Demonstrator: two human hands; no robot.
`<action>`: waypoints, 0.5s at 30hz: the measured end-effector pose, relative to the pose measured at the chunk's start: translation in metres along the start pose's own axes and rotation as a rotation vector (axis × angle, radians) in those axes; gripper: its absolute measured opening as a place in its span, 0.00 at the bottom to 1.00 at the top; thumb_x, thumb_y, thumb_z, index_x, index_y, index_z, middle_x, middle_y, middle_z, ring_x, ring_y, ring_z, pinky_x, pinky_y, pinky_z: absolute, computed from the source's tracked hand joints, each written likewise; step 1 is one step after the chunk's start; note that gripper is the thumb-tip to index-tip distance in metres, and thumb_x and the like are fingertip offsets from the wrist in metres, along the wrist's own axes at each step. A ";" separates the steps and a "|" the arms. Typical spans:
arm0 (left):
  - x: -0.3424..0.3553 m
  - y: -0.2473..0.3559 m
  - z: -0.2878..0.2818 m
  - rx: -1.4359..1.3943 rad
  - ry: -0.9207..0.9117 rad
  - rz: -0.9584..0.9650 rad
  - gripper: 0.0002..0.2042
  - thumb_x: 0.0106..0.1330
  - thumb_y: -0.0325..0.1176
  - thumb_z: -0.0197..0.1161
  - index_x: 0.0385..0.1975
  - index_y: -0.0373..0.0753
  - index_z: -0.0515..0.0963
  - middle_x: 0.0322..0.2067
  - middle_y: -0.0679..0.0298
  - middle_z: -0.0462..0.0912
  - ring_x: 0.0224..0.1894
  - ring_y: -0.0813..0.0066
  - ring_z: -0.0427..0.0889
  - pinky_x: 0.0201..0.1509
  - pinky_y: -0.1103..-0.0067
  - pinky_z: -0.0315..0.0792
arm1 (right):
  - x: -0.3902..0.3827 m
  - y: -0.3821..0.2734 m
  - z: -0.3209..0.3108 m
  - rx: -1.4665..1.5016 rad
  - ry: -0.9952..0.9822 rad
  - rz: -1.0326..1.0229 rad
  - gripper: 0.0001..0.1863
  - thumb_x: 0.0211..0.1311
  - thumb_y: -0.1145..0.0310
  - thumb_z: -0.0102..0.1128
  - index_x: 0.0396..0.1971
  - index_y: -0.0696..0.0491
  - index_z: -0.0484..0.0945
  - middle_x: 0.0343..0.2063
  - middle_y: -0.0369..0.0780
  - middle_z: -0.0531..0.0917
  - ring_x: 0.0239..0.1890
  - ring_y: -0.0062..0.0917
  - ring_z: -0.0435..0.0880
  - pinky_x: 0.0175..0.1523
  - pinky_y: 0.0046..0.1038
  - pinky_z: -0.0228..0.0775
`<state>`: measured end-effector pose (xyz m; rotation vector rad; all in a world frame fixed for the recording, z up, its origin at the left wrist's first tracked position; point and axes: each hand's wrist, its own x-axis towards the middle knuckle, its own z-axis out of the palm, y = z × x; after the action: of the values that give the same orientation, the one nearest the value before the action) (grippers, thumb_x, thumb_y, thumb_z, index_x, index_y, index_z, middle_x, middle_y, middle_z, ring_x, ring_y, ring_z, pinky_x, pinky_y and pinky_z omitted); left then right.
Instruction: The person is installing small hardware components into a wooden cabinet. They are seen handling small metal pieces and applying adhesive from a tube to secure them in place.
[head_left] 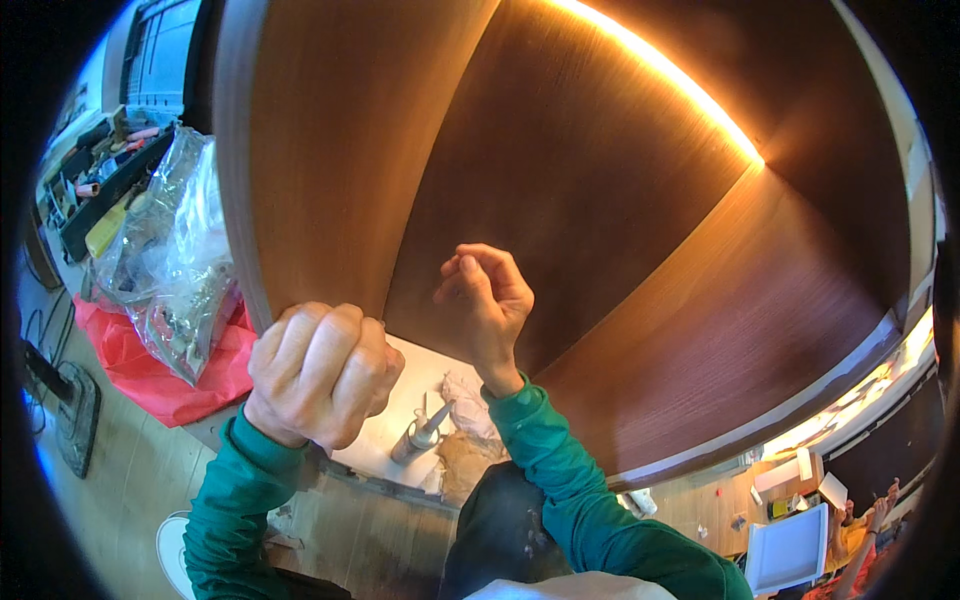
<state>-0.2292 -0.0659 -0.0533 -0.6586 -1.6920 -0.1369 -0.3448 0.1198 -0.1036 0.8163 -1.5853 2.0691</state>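
Note:
My left hand (325,370) is closed around the lower front edge of the wooden side panel (310,150), knuckles toward me. My right hand (485,300) is raised inside the brown wooden cabinet, in front of its dark back panel (540,150), with thumb and fingertips curled together; whatever they hold, if anything, I cannot make out. A lit strip (660,70) runs along the cabinet's upper inside. On the pale surface below my hands stand a sealant tube (410,445) and crumpled paper (465,400).
At left, a black tray of tools (110,190), clear plastic bags (170,280) and red sheeting (150,360) lie beside a black stand (70,420). At lower right are boxes, a white tray (785,550) and another person's hands (875,515).

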 end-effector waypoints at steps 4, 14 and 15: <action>0.003 -0.002 0.000 -0.003 0.015 0.039 0.06 0.50 0.22 0.61 0.28 0.32 0.75 0.26 0.57 0.75 0.23 0.65 0.75 0.25 0.74 0.70 | -0.005 -0.001 0.004 -0.033 -0.030 -0.034 0.07 0.69 0.74 0.57 0.42 0.60 0.78 0.29 0.41 0.83 0.24 0.19 0.81 0.29 0.21 0.74; 0.001 -0.001 -0.001 -0.008 0.028 0.008 0.07 0.50 0.22 0.62 0.29 0.33 0.75 0.25 0.58 0.75 0.23 0.65 0.76 0.26 0.75 0.71 | -0.012 -0.007 0.006 0.032 -0.065 0.011 0.09 0.72 0.70 0.54 0.44 0.58 0.79 0.31 0.41 0.83 0.26 0.17 0.81 0.29 0.20 0.75; 0.001 -0.001 -0.001 -0.013 0.029 0.004 0.07 0.50 0.22 0.62 0.29 0.33 0.75 0.25 0.58 0.75 0.23 0.65 0.76 0.26 0.75 0.71 | -0.012 -0.008 0.005 0.036 -0.067 0.015 0.09 0.72 0.69 0.54 0.44 0.58 0.79 0.31 0.41 0.83 0.26 0.17 0.81 0.29 0.20 0.75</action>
<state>-0.2292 -0.0664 -0.0518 -0.6668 -1.6630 -0.1541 -0.3293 0.1171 -0.1051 0.8973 -1.5978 2.1072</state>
